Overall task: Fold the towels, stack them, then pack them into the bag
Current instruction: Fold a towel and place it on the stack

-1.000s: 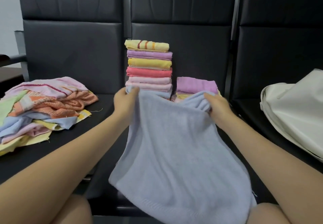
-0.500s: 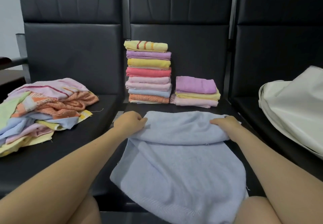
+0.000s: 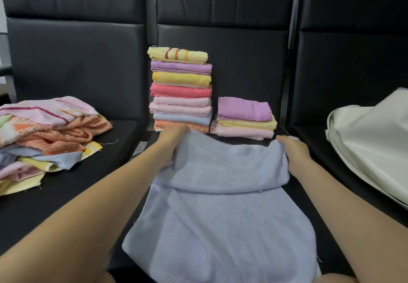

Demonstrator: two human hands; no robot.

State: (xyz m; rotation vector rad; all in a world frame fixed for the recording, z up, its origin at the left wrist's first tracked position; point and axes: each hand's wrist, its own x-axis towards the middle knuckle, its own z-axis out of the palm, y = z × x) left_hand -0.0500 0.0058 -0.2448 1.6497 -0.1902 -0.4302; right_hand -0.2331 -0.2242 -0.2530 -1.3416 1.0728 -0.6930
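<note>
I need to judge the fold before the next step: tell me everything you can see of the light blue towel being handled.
The light blue towel is plain terry-looking cloth, lying on the black middle seat and hanging over its front edge toward the person's legs. Its far edge is folded back toward the person, forming a rolled upper layer. The left hand and right hand each grip a far corner. A woven band runs along its near edge. It lies just before the folded stacks.

Ahead: tall towel stack point(image 3: 181, 90) and short stack point(image 3: 244, 118) block the seat back.
Left: loose towels point(image 3: 44, 132).
Right: bag point(image 3: 371, 141).
Between: bare seat strips point(image 3: 123, 150).
</note>
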